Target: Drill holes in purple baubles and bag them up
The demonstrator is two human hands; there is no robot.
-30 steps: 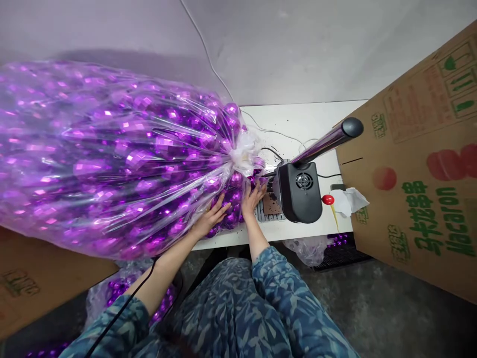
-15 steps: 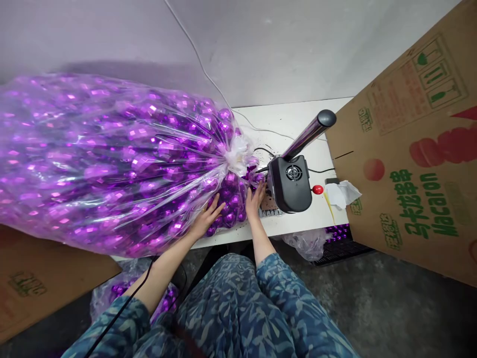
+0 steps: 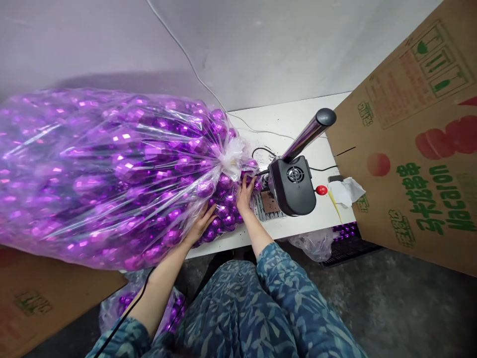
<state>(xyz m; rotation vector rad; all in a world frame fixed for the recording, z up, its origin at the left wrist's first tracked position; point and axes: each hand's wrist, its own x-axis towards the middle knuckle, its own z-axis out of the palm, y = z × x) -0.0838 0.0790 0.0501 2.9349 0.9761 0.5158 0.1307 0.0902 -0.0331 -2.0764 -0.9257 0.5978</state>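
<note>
A big clear plastic bag (image 3: pixel 112 174) full of shiny purple faceted balls lies on its side, its knotted neck (image 3: pixel 234 156) pointing right. Loose-looking purple balls (image 3: pixel 225 209) are heaped below the knot on the white table. My left hand (image 3: pixel 201 223) rests with fingers spread against the bag and the near side of these balls. My right hand (image 3: pixel 245 195) touches their right side, fingers apart, fingertips partly among the balls. Just right of it stands a black machine (image 3: pixel 292 185) with a tube-shaped handle and a red knob.
A metal plate (image 3: pixel 271 203) lies under the machine. White paper (image 3: pixel 346 192) and a yellow strip lie on the table (image 3: pixel 253 117) at right, beside a large cardboard box (image 3: pixel 410 174). Another box (image 3: pixel 48 298) is at lower left. A black crate (image 3: pixel 345 246) holds purple balls below the table.
Both hands have shifted slightly left, the right one away from the machine, showing more of the metal plate. The bag and its knot also sit a little further left in view.
</note>
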